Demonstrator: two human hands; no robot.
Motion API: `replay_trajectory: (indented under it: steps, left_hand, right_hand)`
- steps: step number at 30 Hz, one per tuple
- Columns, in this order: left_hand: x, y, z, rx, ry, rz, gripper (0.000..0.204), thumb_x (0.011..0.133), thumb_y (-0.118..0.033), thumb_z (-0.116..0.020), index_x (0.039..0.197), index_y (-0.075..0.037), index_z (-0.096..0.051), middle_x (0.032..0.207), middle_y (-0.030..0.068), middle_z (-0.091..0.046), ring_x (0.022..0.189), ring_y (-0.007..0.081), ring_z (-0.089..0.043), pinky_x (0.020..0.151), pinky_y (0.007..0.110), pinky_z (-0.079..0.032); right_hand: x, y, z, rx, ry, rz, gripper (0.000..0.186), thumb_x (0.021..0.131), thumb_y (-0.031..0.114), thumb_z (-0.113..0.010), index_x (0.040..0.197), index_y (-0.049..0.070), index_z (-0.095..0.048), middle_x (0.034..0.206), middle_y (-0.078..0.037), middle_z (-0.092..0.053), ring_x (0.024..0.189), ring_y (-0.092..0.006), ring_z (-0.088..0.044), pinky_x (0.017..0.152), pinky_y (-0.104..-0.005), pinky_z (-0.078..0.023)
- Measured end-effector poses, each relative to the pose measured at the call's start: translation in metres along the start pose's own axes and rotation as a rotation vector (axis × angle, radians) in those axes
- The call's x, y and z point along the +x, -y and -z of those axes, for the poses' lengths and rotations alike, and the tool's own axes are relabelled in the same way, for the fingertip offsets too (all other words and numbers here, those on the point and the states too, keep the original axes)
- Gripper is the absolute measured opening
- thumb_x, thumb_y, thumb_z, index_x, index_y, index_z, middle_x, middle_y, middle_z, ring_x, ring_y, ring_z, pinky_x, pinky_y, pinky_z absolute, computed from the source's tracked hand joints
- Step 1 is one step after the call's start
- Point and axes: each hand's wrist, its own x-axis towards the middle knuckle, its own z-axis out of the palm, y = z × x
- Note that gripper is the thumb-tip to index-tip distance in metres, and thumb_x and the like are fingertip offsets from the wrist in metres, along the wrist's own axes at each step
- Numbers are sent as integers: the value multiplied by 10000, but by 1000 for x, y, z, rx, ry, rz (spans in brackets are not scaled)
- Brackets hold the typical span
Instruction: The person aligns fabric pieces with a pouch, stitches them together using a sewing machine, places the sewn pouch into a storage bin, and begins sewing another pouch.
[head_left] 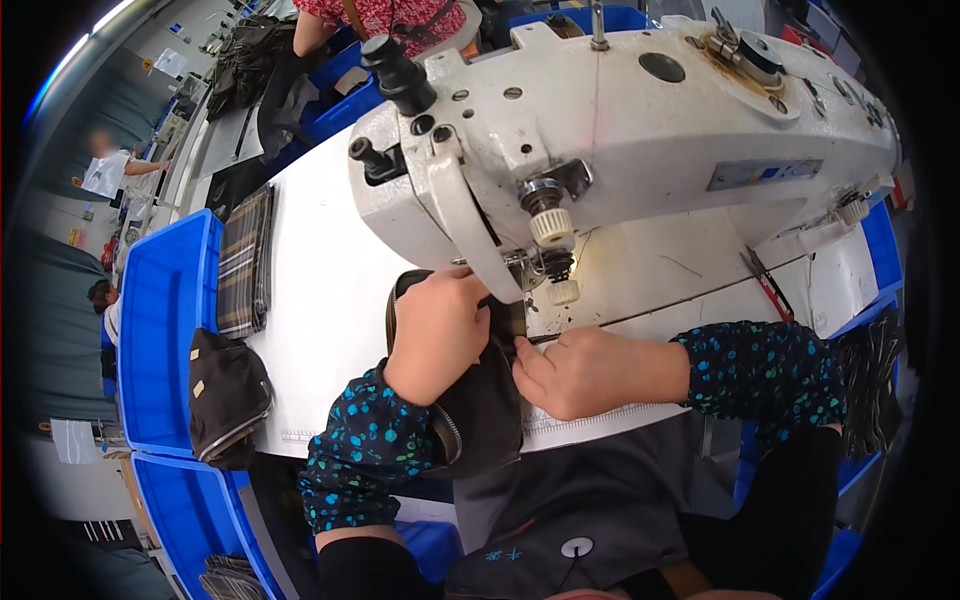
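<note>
Under the head of a white sewing machine [610,120] lies a dark brown fabric bag [490,415] with a zipper along its edge. My left hand [437,330] is curled over the bag's upper part, close beside the needle area, its fingertips partly hidden by the machine's head. My right hand [595,372] has bent fingers pinching the bag's right edge, just in front of the needle area. The needle and the spot beneath it are hidden behind the machine's head and my left hand.
Red-handled snips [768,288] lie right on the white table [315,300]. At left are a dark pouch [228,395], stacked plaid fabric [246,262] and blue bins [165,330]. Dark fabric pieces [868,390] hang at far right. A person in red [400,22] sits beyond the machine.
</note>
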Motion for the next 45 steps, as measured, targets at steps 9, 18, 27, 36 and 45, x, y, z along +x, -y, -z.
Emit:
replay_trajectory:
  steps: [9,18,27,36,45]
  left_hand:
    - [-8,-13,3,11,31,-31,257,756,-75,-751,1012,-55,-765,900,58,-653,710,281,-659,624,387,-531]
    - [-9,-19,-2,-76,-42,-83,171,820,-112,-739,972,-32,-740,891,80,-649,661,312,-651,587,404,-518]
    - [-4,-18,-4,-98,-66,-55,168,840,-122,-730,971,-18,-736,893,107,-649,714,329,-655,626,413,-520]
    - [-10,-3,14,-111,126,-45,318,927,-258,-713,1213,-121,-735,1072,145,-683,799,364,-692,664,437,-555]
    - [-27,-30,12,351,-5,-270,468,779,-229,-795,1221,-112,-700,1180,46,-652,1039,246,-635,873,383,-541]
  right_hand:
    - [-1,11,3,-7,16,-24,306,775,202,-625,914,-53,-724,884,-289,-724,520,-178,-636,421,-268,-459]
    - [-5,11,11,46,64,-70,317,772,214,-626,910,-52,-729,911,-299,-726,505,-156,-619,406,-270,-430]
    - [-6,8,6,-43,72,-113,298,789,210,-613,922,-25,-740,953,-295,-735,524,-151,-639,412,-268,-443]
    - [-2,16,19,62,77,-130,262,776,197,-619,864,-31,-712,952,-333,-718,511,-162,-633,401,-259,-429]
    - [-4,34,21,-15,103,-108,321,751,204,-614,898,-55,-733,934,-340,-722,482,-149,-590,406,-245,-402]
